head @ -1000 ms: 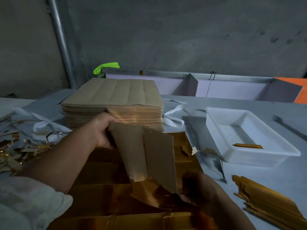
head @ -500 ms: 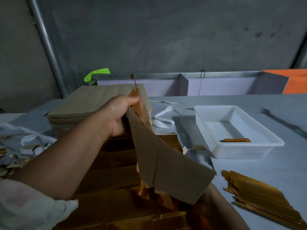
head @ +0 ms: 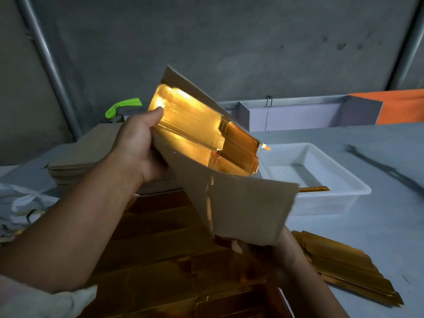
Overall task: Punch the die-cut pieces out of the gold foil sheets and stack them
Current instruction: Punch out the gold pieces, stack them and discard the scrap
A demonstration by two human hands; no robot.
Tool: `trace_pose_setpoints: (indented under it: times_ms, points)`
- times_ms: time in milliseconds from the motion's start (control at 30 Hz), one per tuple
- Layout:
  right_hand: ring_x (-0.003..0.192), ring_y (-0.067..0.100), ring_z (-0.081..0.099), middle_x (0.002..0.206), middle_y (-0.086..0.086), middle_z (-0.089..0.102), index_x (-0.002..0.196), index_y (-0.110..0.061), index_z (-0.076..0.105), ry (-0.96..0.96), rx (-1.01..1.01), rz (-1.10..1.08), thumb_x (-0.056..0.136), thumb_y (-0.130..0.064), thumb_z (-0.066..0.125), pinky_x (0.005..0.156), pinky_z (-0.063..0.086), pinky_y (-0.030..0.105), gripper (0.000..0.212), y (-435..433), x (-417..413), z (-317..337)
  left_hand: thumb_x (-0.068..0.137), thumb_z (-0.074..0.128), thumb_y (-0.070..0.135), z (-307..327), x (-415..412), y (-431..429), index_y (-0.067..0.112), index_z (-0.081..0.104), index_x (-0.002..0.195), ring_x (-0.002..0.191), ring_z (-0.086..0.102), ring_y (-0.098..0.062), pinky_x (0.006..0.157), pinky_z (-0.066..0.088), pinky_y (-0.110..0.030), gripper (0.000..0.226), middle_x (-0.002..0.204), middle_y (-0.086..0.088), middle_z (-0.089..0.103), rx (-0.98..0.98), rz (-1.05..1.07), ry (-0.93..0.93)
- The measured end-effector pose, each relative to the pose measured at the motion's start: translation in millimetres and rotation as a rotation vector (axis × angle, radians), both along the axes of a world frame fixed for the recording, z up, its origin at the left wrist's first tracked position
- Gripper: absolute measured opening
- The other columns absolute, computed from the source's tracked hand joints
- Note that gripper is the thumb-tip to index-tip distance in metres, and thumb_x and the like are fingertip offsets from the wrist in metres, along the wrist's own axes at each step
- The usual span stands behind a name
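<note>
Left hand (head: 137,145): the foil sheet (head: 247,203) was gripped at its upper edge.
Right hand (head: 280,249): the lower edge was pinched.

The foil sheet (head: 247,203) hides the right hand (head: 273,251) (fingers mostly).

We find ourselves in a production workshop: bare concrete wall (head: 229,37), metal pipe (head: 48,63), grey worktable (head: 378,237) bearing stacked sheets (head: 75,161), paper offcuts (head: 16,200), a plastic tray (head: 321,205).
</note>
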State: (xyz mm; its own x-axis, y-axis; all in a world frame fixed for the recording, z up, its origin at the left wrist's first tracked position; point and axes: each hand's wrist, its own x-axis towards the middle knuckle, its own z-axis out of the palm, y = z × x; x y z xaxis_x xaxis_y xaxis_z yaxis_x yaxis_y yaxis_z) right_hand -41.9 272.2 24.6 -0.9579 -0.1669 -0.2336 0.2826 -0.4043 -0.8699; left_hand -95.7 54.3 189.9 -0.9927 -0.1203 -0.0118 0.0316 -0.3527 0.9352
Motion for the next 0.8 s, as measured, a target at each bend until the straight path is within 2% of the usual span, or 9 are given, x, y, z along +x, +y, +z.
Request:
trace_pose_setpoints:
  times_ms: [133,200,300,367,467,567,633,733,800]
  points:
    - [0.101,0.039,0.067,0.110,0.022,0.069,0.118,-0.007,0.059,-0.069,-0.048,-0.121,0.097,-0.022,0.053,0.076,0.056,0.042,0.027,2.7,-4.2,1.0,0.097,0.051,0.039,-42.0,2.8,-22.0,0.021,0.065,0.107,0.067,0.074,-0.021,0.061,0.052,-0.036,0.024,0.083,-0.003,0.077,0.059,0.057,-0.062]
    - [0.095,0.035,0.070,0.102,0.017,0.073,0.115,-0.015,0.059,-0.043,0.034,-0.123,0.099,-0.023,0.050,0.076,0.057,0.042,0.020,-1.3,-4.4,2.3,0.098,0.050,0.040,-70.1,4.6,-34.4,0.021,0.065,0.104,0.067,0.074,-0.022,0.062,0.051,-0.037,0.025,0.087,-0.004,0.077,0.053,0.081,-0.131]
    - [0.065,0.012,0.072,0.089,0.006,0.072,0.103,-0.023,0.060,-0.043,0.157,-0.156,0.102,-0.024,0.047,0.049,0.055,0.024,0.013,-6.3,-4.7,0.4,0.093,0.059,0.040,-109.1,3.5,-58.9,0.019,0.060,0.124,0.097,0.069,-0.034,0.077,0.052,-0.048,0.038,0.117,-0.014,0.070,0.070,0.121,-0.318]
    - [0.054,0.006,0.068,0.087,0.001,0.069,0.103,-0.024,0.060,-0.068,0.198,-0.179,0.103,-0.026,0.047,0.038,0.046,0.016,0.014,-9.0,-4.8,-5.1,0.085,0.067,0.038,-130.5,4.2,-76.2,0.023,0.059,0.127,0.103,0.064,-0.038,0.075,0.054,-0.050,0.045,0.115,-0.016,0.069,-0.025,0.135,-0.414]
    - [0.065,0.016,0.071,0.088,0.008,0.073,0.104,-0.016,0.065,-0.104,0.272,-0.173,0.102,-0.025,0.049,0.039,0.047,0.016,0.018,-13.7,-6.3,-14.5,0.079,0.073,0.032,-152.2,4.7,-96.9,0.021,0.061,0.119,0.097,0.067,-0.041,0.069,0.056,-0.050,0.044,0.103,-0.019,0.072,-0.202,0.077,-0.568]
    - [0.079,0.025,0.072,0.089,0.011,0.075,0.105,-0.014,0.066,-0.149,0.274,-0.163,0.102,-0.023,0.050,0.048,0.053,0.025,0.019,-20.2,-7.5,-19.5,0.070,0.079,0.029,-159.1,-3.1,-110.9,0.014,0.059,0.117,0.098,0.065,-0.038,0.071,0.055,-0.046,0.052,0.113,-0.019,0.069,-0.321,0.057,-0.661]
    - [0.084,0.027,0.073,0.090,0.010,0.076,0.104,-0.015,0.066,-0.161,0.292,-0.168,0.101,-0.023,0.051,0.056,0.055,0.030,0.018,-23.8,-9.2,-24.7,0.078,0.077,0.033,-157.4,-11.4,-112.0,0.014,0.057,0.119,0.107,0.059,-0.035,0.082,0.051,-0.046,0.050,0.131,-0.017,0.058,-0.614,0.162,-0.644]
    - [0.087,0.026,0.072,0.094,0.008,0.075,0.105,-0.019,0.066,-0.139,0.333,-0.182,0.101,-0.026,0.052,0.056,0.054,0.029,0.016,-29.7,-9.7,-30.0,0.079,0.071,0.058,-143.3,-11.0,-96.4,0.018,0.029,0.149,0.136,0.037,-0.038,0.102,0.041,-0.051,0.092,0.155,-0.016,0.028,-1.301,0.340,-0.446]
    - [0.086,0.024,0.072,0.093,0.003,0.075,0.104,-0.024,0.067,-0.117,0.360,-0.197,0.100,-0.030,0.054,0.059,0.056,0.029,0.014,-33.6,-9.0,-32.8,0.075,0.066,0.070,-137.9,-0.6,-76.0,0.029,0.016,0.153,0.140,0.032,-0.032,0.102,0.041,-0.050,0.101,0.159,-0.008,0.020,-1.413,0.205,-0.200]
